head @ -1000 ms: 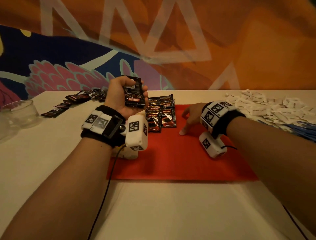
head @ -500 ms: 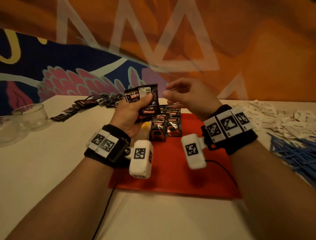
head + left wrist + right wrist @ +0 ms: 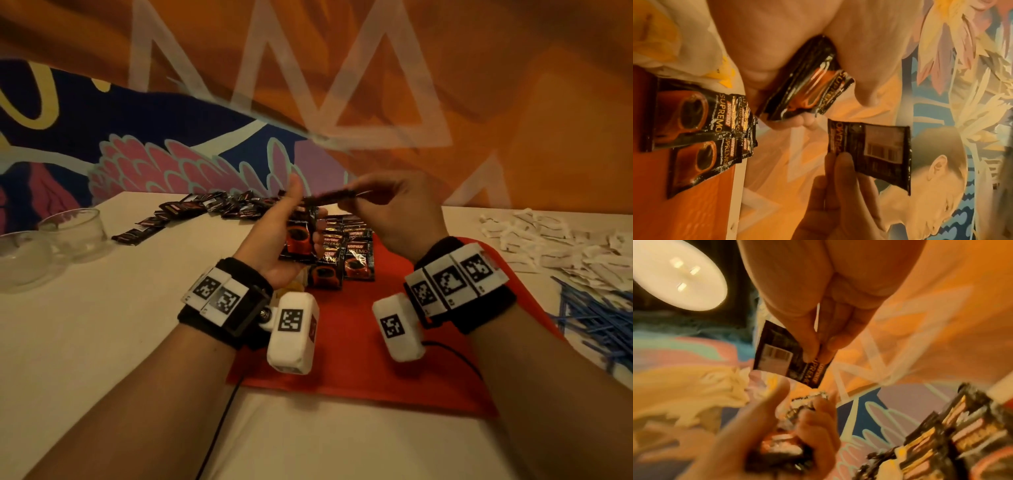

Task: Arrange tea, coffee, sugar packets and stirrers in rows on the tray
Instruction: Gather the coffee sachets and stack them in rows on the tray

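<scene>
Our left hand (image 3: 274,240) grips stack of black-orange foil coffee sachets (image 3: 807,87); right hand (image 3: 387,212) pinches single black sachet (image 3: 869,151) above red flat tray (image 3: 359,359), rows at 12 o'clock

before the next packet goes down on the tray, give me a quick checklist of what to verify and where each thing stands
1. Single coffee packet pinched in the right hand: ok, thumb and fingers hold one end.
2. Packet clear of the stack: ok, a gap shows in the left wrist view.
3. Left hand holds the stack securely: ok, fingers curl round it.
4. Face side up: not ok, the barcode side faces down toward both wrist cameras; which side will land up cannot be told.
5. Free spot on the red tray: ok, bare area in front of the coffee rows.
6. Rows straight: cannot tell, the hands cover part.
</scene>
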`<state>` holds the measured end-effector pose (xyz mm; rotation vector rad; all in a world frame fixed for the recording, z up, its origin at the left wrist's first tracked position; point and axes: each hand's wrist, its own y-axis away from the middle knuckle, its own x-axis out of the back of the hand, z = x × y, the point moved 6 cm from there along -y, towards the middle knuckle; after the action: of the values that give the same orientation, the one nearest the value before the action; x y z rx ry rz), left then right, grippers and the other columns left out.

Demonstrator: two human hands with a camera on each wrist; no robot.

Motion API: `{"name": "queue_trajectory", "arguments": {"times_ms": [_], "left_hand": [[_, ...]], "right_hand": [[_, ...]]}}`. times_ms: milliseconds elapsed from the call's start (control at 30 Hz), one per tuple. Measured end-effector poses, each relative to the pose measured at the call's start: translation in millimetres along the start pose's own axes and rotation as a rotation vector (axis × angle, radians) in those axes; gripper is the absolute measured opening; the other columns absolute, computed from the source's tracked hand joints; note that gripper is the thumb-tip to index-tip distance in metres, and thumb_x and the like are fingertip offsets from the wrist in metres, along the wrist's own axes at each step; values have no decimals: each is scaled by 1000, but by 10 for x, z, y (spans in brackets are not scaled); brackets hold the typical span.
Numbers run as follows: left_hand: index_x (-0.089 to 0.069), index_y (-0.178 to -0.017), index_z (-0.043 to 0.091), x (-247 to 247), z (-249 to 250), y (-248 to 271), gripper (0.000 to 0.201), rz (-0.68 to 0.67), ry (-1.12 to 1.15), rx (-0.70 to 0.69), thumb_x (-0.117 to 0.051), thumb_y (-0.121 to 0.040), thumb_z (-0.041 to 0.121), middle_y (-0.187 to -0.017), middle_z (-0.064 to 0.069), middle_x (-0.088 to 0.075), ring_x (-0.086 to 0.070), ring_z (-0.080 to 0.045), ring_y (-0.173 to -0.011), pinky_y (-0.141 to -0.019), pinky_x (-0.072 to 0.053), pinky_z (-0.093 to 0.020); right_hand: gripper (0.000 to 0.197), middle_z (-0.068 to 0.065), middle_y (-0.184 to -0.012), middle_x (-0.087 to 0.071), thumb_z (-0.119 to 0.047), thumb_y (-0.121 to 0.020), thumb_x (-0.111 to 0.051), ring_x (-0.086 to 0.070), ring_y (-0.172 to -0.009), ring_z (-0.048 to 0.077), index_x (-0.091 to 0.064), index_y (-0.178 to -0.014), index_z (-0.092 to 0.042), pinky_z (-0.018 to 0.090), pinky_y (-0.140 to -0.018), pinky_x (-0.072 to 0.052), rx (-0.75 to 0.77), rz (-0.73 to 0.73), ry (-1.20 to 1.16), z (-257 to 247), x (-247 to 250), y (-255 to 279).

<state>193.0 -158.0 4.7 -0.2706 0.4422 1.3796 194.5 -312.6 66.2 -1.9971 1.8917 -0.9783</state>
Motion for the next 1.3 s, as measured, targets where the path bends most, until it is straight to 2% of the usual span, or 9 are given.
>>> {"name": "queue_trajectory", "arguments": {"times_ms": [133,233,400,533,667,867,1100,1200,1300], "left_hand": [[-63,-122,2,55,64,6,33,102,-27,-140,-64,-93,17,-104,-13,-72,-70,-27,-91,-77,-57,-37],[-60,-126,1,119,125,21,39,179,-23,-216,-68,-89,9,-119,-21,-69,-69,-36,-106,-93,-55,-51],[-61,-123,0,43,128,35,36,145,-51,-257,-68,-89,9,-118,-23,-68,-68,-38,-107,-92,-56,-51],[-63,-115,3,-4,119,42,27,113,-20,-239,-66,-92,17,-108,-21,-70,-70,-37,-100,-83,-59,-47],[-65,-102,6,52,123,27,14,146,-24,-216,-67,-91,14,-97,-18,-70,-70,-34,-90,-80,-58,-47],[-65,-106,6,59,148,40,20,155,-59,-209,-69,-88,15,-97,-15,-70,-70,-36,-95,-86,-57,-52],[-64,-104,7,54,183,50,15,138,-88,-220,-68,-90,12,-101,-17,-71,-71,-37,-97,-81,-59,-49],[-64,-113,6,106,180,19,30,179,-56,-202,-73,-88,21,-106,-17,-73,-72,-35,-98,-85,-57,-51],[-63,-111,7,190,185,-32,34,196,15,-150,-72,-89,31,-89,-8,-72,-70,-22,-80,-82,-57,-41]], "right_hand": [[39,-9,-93,-72,5,-83,-64,-71,-88,8,-71,-85,-33,29,-82,-59,116,-71,106,-27,-114,53],[20,-3,-98,-72,-9,-86,-71,-71,-84,15,-70,-93,-28,36,-72,-60,-78,-32,-35,102,-70,11],[10,-2,-76,-70,-17,-85,-75,-67,-61,2,-67,-90,-18,16,-52,-47,-332,-195,-152,204,-187,85],[12,1,-71,-72,-15,-83,-77,-67,-62,11,-68,-78,-21,28,-60,-49,-308,-189,-133,232,-307,132],[13,-9,-61,-66,-21,-85,-76,-56,-48,-3,-66,-78,-25,16,-52,-40,-224,-260,-51,149,-383,194],[6,-2,-75,-73,-17,-83,-78,-64,-60,2,-73,-84,-19,17,-57,-44,-154,-270,-72,84,-282,183],[4,6,-76,-74,-19,-81,-79,-68,-67,17,-77,-81,-15,30,-61,-52,-232,-201,-30,211,-168,133],[7,2,-70,-71,-18,-81,-79,-64,-64,12,-74,-76,-17,23,-56,-47,-310,-226,-7,293,-156,94],[7,1,-67,-68,-15,-84,-77,-63,-65,14,-72,-79,-13,27,-55,-44,-456,-223,67,481,-43,38]]}}
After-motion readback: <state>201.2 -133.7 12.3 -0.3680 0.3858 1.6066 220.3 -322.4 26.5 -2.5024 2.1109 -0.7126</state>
